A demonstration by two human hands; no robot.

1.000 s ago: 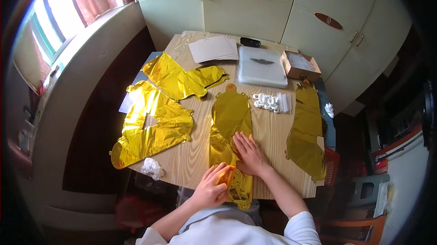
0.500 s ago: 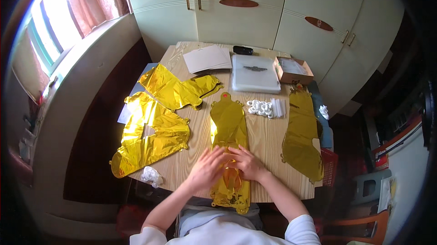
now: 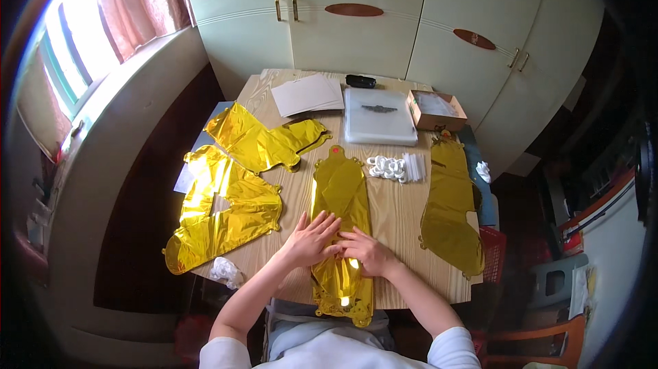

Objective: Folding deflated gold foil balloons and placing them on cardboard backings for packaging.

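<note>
A long gold foil balloon (image 3: 340, 187), flat and uninflated, lies lengthwise before me, its lower end over the table's front edge. My left hand (image 3: 312, 239) rests flat on its middle, fingers stretched out and pointing away from me. Beside it, my right hand (image 3: 366, 251) lies on the foil with fingers extended to the left, their tips near my left hand. Neither hand grips anything. Under my hands the foil is partly hidden. More flat gold foil balloons lie at the left (image 3: 226, 208) and upper left (image 3: 264, 137), and another foil balloon (image 3: 449, 211) at the right.
On the wooden table (image 3: 397, 232) sit white ribbon coils (image 3: 386, 168), clear straws (image 3: 414, 167), a stack of clear plastic bags (image 3: 380, 126), a cardboard box (image 3: 439, 121), grey cards (image 3: 307, 95) and a black object (image 3: 360, 81). Crumpled white tissue (image 3: 226, 272) lies front left.
My left hand has flattened and moved slightly up along the foil. My right hand has shifted a little down and lies flatter. The view has tilted slightly.
</note>
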